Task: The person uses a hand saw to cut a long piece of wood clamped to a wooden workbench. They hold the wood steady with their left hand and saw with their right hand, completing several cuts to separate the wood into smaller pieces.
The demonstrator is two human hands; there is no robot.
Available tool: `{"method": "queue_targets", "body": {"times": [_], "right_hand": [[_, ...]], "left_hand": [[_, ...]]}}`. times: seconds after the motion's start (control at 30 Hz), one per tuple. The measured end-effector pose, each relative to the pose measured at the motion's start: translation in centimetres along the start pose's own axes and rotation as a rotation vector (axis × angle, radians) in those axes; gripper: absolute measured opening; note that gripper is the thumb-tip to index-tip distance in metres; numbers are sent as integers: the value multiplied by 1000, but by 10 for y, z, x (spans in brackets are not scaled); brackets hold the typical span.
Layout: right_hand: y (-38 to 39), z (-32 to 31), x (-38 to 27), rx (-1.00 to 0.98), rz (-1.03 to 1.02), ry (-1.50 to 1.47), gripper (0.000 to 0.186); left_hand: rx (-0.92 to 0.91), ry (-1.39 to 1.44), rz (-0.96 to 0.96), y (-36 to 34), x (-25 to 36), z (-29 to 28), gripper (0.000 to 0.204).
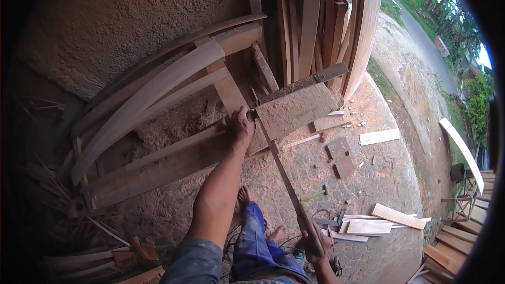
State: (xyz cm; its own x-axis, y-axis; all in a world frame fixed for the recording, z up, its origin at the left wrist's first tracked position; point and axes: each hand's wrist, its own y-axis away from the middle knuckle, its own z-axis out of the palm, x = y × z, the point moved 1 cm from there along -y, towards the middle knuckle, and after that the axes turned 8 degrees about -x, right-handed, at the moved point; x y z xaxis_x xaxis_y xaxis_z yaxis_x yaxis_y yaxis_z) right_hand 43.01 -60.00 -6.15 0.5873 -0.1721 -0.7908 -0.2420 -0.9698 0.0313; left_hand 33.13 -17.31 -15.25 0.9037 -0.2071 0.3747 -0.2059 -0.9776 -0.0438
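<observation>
Sawdust already lies thick over the tabletop [158, 171] at left. The left hand [239, 126] presses flat, fingers spread, on the plank [297, 108] lying across it. The right hand [315, 244] is clenched around the handle of a long saw [284, 176]. The blade meets the plank's near end; judging by this, the cut is only begun.

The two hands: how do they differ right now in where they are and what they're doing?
The left hand is stretched out ahead, pressing down on the flat board at the sawhorse; the right hand is drawn back low near the body. The left hand lies on top of the wood without wrapping anything; the right hand is closed around the handle of the long saw. Both are bare.
</observation>
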Motion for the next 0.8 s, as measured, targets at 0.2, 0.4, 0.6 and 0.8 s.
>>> {"method": "queue_targets", "body": {"times": [0.2,0.4,0.6,0.8], "right_hand": [[-233,32,-28,89,-72,-194,61],[-71,26,7,64,-34,137,55],[-55,18,-10,-2,-11,-2,53],[-217,44,-29,55,-117,-224,58]], "left_hand": [[-29,-8,134,-19,5,20,34],[33,64,79,-12,-10,29,21],[-39,21,34,-2,-5,-1,15],[265,43,157,-13,-27,35,13]]}}
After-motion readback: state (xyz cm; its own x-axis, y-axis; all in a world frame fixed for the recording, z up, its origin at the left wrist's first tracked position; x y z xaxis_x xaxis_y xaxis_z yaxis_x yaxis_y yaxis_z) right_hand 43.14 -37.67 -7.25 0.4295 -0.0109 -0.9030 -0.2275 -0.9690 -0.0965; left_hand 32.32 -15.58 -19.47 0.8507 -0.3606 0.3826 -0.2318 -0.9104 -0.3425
